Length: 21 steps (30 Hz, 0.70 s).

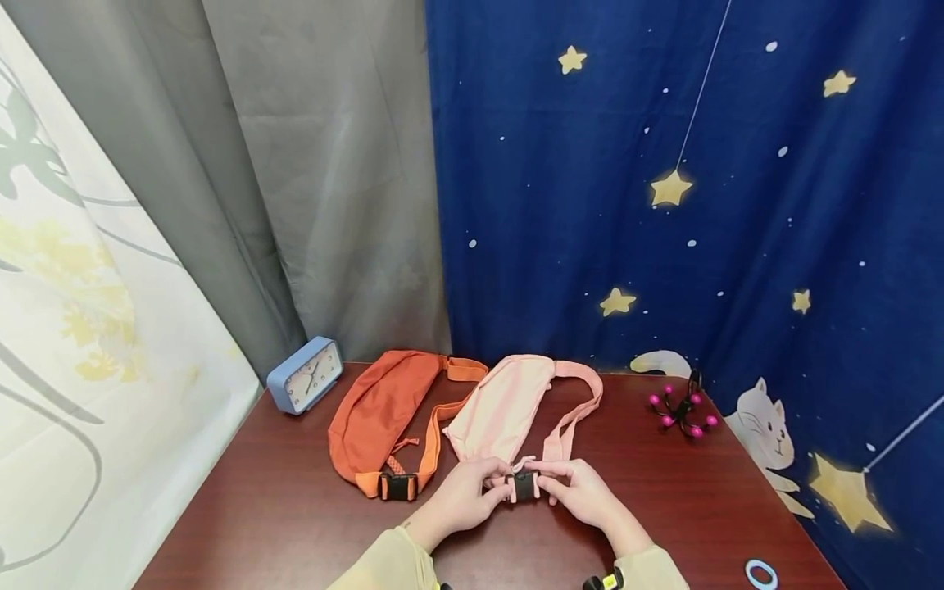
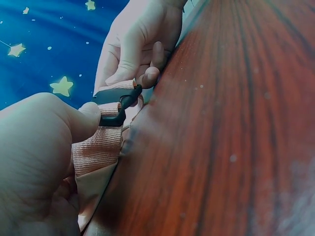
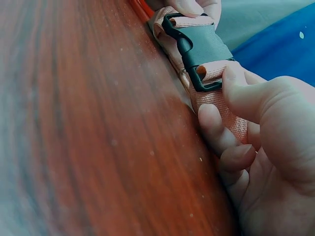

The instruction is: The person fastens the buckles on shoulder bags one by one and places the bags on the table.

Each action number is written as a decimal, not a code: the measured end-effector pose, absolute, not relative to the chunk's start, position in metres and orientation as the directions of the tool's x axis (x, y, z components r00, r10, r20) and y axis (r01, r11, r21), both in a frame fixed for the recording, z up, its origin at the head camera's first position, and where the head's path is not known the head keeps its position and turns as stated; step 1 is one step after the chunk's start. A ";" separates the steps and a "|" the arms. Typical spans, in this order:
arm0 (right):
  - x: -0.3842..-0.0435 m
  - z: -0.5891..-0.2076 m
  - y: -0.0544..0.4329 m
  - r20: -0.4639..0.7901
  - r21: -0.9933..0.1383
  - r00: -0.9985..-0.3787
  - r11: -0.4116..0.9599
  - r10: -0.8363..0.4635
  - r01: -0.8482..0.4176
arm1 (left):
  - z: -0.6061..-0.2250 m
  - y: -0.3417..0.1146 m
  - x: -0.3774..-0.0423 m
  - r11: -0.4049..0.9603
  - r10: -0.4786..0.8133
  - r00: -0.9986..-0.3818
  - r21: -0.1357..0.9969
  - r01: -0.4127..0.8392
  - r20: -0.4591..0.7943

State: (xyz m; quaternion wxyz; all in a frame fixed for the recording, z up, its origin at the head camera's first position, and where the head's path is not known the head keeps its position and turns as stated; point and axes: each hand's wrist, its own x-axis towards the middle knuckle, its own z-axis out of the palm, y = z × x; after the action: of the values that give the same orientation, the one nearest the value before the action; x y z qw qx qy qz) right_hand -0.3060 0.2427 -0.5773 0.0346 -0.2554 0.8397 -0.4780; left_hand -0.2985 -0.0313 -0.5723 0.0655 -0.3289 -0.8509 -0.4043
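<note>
A pink waist bag (image 1: 501,406) lies at the middle of the table, its pink strap (image 1: 590,385) looping to the right. At its near end is a black side-release buckle (image 1: 524,487), its two halves fitted together in the right wrist view. My left hand (image 1: 466,492) pinches the buckle's left end and the webbing there, thumb on top. From the other side, my right hand (image 1: 586,493) grips the right end between thumb and fingers. In the left wrist view the buckle (image 2: 114,98) is held close over the table edge of the bag.
To the left lies an orange waist bag (image 1: 383,401) with its black buckle (image 1: 398,487) fastened. A blue alarm clock (image 1: 306,375) stands at the back left. A black item with pink balls (image 1: 682,412) sits at the right, and a light blue ring (image 1: 761,574) lies near the front right.
</note>
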 end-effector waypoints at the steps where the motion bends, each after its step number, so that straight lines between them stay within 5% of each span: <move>1: -0.306 -0.577 0.242 0.184 -0.821 -0.869 0.415 -0.459 -0.393 | -0.572 -0.031 -0.299 0.460 0.507 -0.775 0.642 0.613 0.377; 21: -0.307 -0.581 0.242 0.179 -0.795 -0.860 0.444 -0.477 -0.412 | -0.574 -0.033 -0.298 0.484 0.518 -0.780 0.632 0.605 0.350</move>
State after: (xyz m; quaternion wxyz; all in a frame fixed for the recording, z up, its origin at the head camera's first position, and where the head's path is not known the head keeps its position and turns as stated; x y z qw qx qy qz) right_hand -0.3065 0.2420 -0.5807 0.0354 -0.2618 0.8491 -0.4574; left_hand -0.2980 -0.0327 -0.5740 0.0560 -0.3266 -0.8597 -0.3888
